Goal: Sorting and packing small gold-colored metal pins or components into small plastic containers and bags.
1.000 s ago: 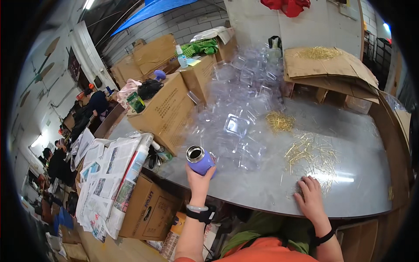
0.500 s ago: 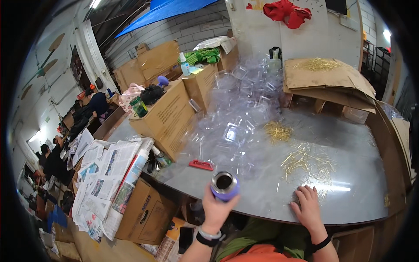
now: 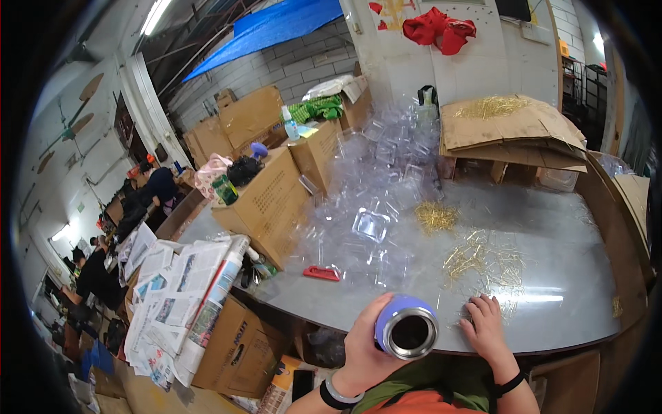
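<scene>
My left hand [image 3: 363, 348] is wrapped round a purple insulated bottle [image 3: 408, 307] with a bare steel rim. Its mouth is uncovered and tilted toward me; the inside looks dark, and I cannot tell what it contains. The bottle is in the air over the table's near edge. My right hand [image 3: 485, 327] rests on the grey tabletop [image 3: 572, 276], fingers spread and holding nothing. Just beyond its fingertips lies a loose scatter of thin gold-coloured strips [image 3: 479, 262], and a denser gold bunch [image 3: 436, 217] sits farther back.
Clear plastic packages [image 3: 386, 172] are heaped across the table's middle and back. A red-handled tool [image 3: 321, 273] lies at their near edge. Cardboard boxes [image 3: 269, 200] and stacked newspapers [image 3: 176, 297] stand at left. A flattened carton [image 3: 510, 127] tops the shelf at back right. People work far left.
My left hand has brought the bottle to the right and closer to me, tipping its mouth more toward me. My right hand stays on the tabletop. The whole view has shifted slightly.
</scene>
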### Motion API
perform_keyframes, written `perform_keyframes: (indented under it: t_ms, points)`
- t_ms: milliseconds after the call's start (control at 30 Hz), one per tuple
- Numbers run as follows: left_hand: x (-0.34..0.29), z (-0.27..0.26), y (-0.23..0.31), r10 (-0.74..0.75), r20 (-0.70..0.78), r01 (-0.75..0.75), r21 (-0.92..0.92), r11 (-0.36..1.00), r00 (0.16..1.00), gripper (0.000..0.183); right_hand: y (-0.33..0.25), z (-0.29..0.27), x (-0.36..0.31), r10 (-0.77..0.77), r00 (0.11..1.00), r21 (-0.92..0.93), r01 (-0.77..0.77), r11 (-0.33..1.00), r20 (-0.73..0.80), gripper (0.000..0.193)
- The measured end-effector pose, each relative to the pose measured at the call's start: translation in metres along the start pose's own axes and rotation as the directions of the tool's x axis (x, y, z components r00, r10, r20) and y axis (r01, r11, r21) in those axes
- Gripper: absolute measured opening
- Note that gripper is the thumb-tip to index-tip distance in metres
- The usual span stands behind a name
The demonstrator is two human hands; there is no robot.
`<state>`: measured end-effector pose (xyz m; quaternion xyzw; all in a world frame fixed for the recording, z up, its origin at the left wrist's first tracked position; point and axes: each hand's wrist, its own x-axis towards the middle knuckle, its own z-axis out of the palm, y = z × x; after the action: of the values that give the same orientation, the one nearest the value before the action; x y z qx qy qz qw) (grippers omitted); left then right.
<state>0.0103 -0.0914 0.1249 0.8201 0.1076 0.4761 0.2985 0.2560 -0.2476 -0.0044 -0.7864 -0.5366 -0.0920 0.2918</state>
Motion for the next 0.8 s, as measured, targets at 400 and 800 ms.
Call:
perform_keyframes:
  t_ms: [400,800]
  points:
    - [0.033,-0.053,0.066,0.488,0.023,-0.480,-0.144,0.865,0.873,0.078,0.002,0.005,-0.001,-0.028,1.000,-0.024,0.028,0.999,0.002,0.046]
    - [0.026,-0.093,0.105,0.662,-0.050,-0.658,0.074,0.749,0.748,0.060,0.015,0.015,-0.002,-0.113,0.989,-0.021,0.111,0.994,-0.091,0.047]
